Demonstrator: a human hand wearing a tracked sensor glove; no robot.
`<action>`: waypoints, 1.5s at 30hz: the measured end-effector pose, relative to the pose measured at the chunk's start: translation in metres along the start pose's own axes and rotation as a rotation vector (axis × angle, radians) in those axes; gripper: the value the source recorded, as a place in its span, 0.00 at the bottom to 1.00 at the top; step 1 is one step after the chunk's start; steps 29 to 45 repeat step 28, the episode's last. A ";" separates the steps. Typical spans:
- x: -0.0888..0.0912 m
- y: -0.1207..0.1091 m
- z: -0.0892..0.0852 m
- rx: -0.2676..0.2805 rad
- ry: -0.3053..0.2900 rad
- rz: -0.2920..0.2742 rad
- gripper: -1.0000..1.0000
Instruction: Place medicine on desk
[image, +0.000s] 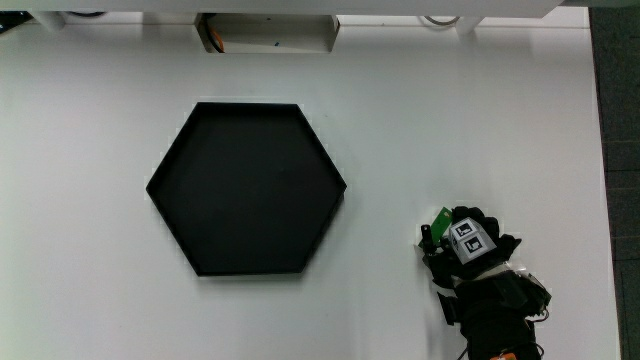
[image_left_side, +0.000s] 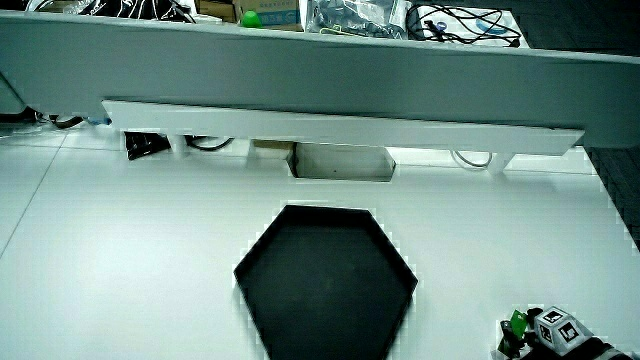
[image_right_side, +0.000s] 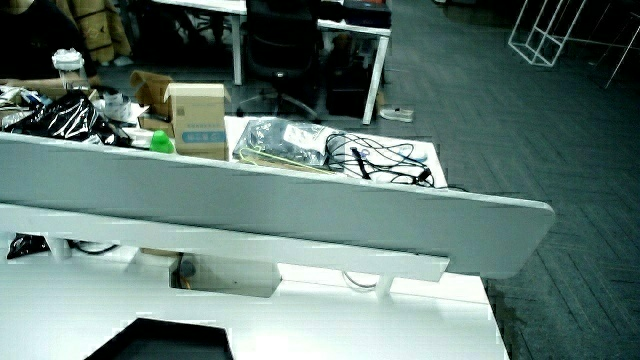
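Main view shows the hand (image: 470, 245) low over the white table (image: 100, 200), near the table's edge closest to the person, with the patterned cube (image: 470, 240) on its back. The fingers are curled around a small green medicine package (image: 439, 219), which sticks out from them toward about 11 o'clock. It is hard to say if the package already touches the table.

From the hand, the black hexagonal tray (image: 165, 185) lies at about 10 o'clock, well apart and with nothing in it. In a side view the hand (image_left_side: 545, 335) and the green package (image_left_side: 517, 324) appear only at the frame's corner, partly cut off.

I judge that the placing step is under way: the package is brought to the table but not released. The next move calls for lowering it flat on the bare surface and then opening the fingers. The forearm (image: 495, 315) hides the palm, and the package label cannot be read.
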 end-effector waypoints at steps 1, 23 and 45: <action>0.000 -0.003 0.003 0.012 -0.009 -0.010 0.50; 0.002 -0.056 -0.014 0.258 0.220 0.074 0.00; 0.004 -0.082 -0.022 0.358 0.283 0.073 0.00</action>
